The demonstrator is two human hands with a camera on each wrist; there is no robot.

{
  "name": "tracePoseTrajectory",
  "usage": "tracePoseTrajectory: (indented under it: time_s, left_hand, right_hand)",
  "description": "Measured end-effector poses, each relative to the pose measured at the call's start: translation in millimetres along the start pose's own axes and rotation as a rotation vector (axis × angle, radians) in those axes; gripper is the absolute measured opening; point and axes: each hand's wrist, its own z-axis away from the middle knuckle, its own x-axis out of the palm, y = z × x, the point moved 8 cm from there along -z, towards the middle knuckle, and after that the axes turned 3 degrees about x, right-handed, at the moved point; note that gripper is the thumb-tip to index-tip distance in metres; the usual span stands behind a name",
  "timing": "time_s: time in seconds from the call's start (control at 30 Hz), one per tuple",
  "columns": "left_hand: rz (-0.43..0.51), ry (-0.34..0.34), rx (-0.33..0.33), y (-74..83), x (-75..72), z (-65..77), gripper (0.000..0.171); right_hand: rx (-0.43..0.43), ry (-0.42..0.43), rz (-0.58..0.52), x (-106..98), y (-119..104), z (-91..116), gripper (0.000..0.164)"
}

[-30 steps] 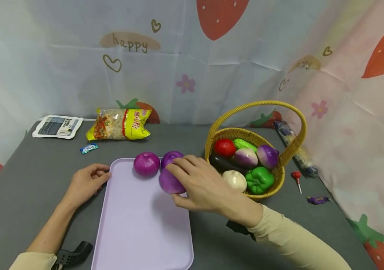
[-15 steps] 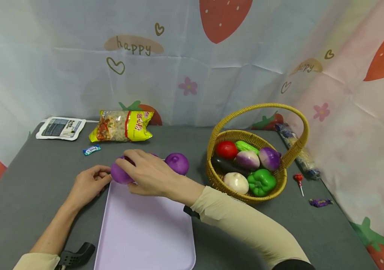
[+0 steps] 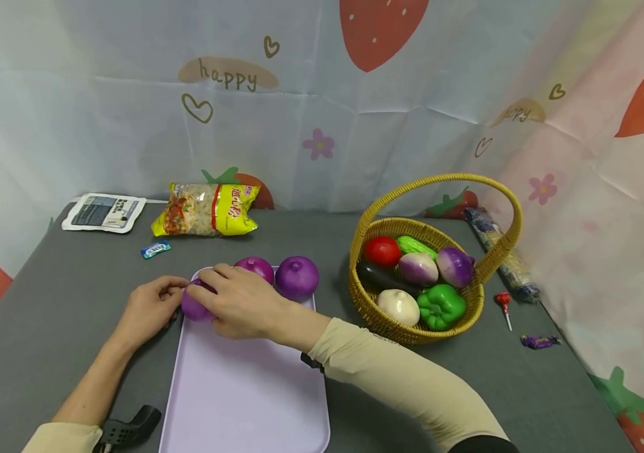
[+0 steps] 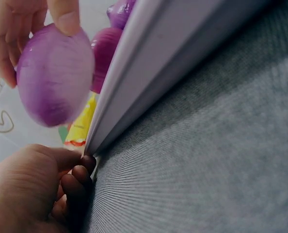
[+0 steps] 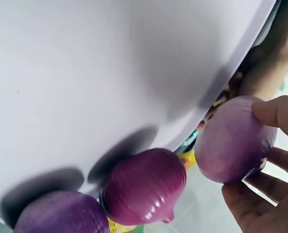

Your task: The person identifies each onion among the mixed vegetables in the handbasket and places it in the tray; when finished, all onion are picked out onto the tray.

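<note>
My right hand (image 3: 251, 305) holds a purple onion (image 3: 195, 303) by its top, over the far left corner of the pale lilac tray (image 3: 248, 390). In the right wrist view this onion (image 5: 233, 138) fades from purple to whitish, with thumb and fingers around it and a gap between it and the tray floor. My left hand (image 3: 149, 311) pinches the tray's left rim near that corner; the left wrist view shows thumb and curled fingers at the rim (image 4: 98, 131). A magenta onion (image 3: 255, 268) and another purple onion (image 3: 297, 278) sit along the tray's far edge.
Right of the tray stands a yellow wicker basket (image 3: 358, 308) with a tall handle, filled with several vegetables. Behind are a yellow food bag (image 3: 205, 210), a white pouch (image 3: 104, 212) and a blue candy (image 3: 155, 250). A lollipop (image 3: 503, 301) and a purple candy (image 3: 539, 341) lie far right.
My right hand has carried the onion leftward from beside the other two to the tray's far left corner, then slightly lower. The left hand stays at the rim.
</note>
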Motion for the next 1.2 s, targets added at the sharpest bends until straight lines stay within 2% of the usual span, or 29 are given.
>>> tracePoseTrajectory:
  time_s: [0.23, 0.33, 0.57, 0.87, 1.03, 1.13, 1.2]
  left_hand:
    - [0.01, -0.002, -0.008, 1.6, -0.5, 0.5, 0.03]
    - [0.018, -0.001, -0.009, 1.2, -0.3, 0.4, 0.031]
    - [0.023, -0.003, -0.004, -0.4, -0.4, -0.1, 0.031]
    - [0.024, -0.008, 0.0, -0.6, 0.6, 0.8, 0.03]
    - [0.029, -0.003, 0.008, 0.1, 0.6, 0.2, 0.03]
    - [0.024, -0.004, 0.006, -0.2, 0.5, 0.3, 0.03]
    - [0.02, -0.003, 0.002, -0.2, -0.1, 0.3, 0.03]
  right_hand:
    - [0.032, -0.12, -0.025, 13.8, -3.5, -0.3, 0.027]
    - [0.028, -0.119, 0.004, 14.1, -3.0, -1.1, 0.023]
    - [0.011, -0.057, 0.063, 10.8, -2.4, -4.6, 0.017]
    - [0.041, -0.125, 0.046, 17.3, 3.7, -6.8, 0.021]
    - [0.054, -0.136, 0.04, 8.5, 8.0, -3.0, 0.026]
    - [0.067, -0.118, 0.022, -6.6, 15.6, 6.2, 0.029]
    - [0.067, -0.075, 0.011, -20.4, 22.1, 17.0, 0.029]
